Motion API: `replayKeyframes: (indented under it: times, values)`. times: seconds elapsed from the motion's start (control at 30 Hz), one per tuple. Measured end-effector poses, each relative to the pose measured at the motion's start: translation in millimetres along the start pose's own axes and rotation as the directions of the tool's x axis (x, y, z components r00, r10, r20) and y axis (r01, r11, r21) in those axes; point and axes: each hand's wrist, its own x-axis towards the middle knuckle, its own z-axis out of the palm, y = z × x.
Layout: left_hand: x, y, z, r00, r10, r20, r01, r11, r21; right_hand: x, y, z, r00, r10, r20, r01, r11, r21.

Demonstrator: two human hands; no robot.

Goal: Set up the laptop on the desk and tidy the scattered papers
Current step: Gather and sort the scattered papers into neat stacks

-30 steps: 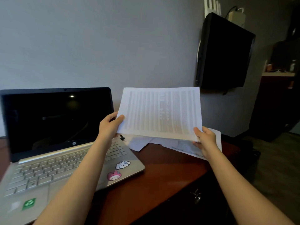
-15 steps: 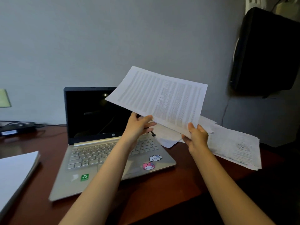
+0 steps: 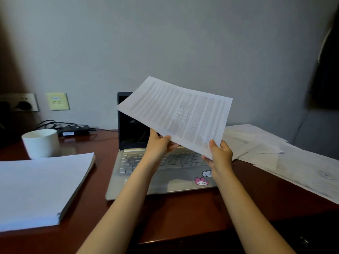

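Gripping sheets [image 3: 180, 117], perhaps several, above laptop [image 3: 170, 182].

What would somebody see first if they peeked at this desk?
First, the printed sheet held up in the middle, gripped by the left hand and the right hand, in front of the open laptop with its dark screen. Then the neat paper stack at the left of the desk and the loose papers spread at its right.

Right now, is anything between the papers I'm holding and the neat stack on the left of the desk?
Nothing visible blocks it. The held papers are above the laptop keyboard, and bare desk lies between laptop and stack. The white cup sits behind the stack, off the path.
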Motion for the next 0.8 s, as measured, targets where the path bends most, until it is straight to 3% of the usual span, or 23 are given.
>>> replayKeyframes:
  times: [0.27, 0.57, 0.8]
  values:
    - [-15.6, 6.7, -62.7, 0.982, -0.016, -0.191, -0.005, 0.994, -0.108, -28.1, 11.4, 46.4, 0.974, 0.023, 0.226, -0.012, 0.999, -0.054]
    - [-49.2, 19.1, -138.3, 0.918, 0.013, -0.397, -0.057, 0.993, -0.099, -61.4, 29.3, 100.4, 0.861, 0.128, 0.492, -0.092, 0.991, -0.098]
    - [-84.8, 24.6, -184.2, 0.853, -0.032, -0.520, 0.010, 0.999, -0.045, -93.1, 48.6, 134.7, 0.735, 0.235, 0.636, -0.170, 0.972, -0.163]
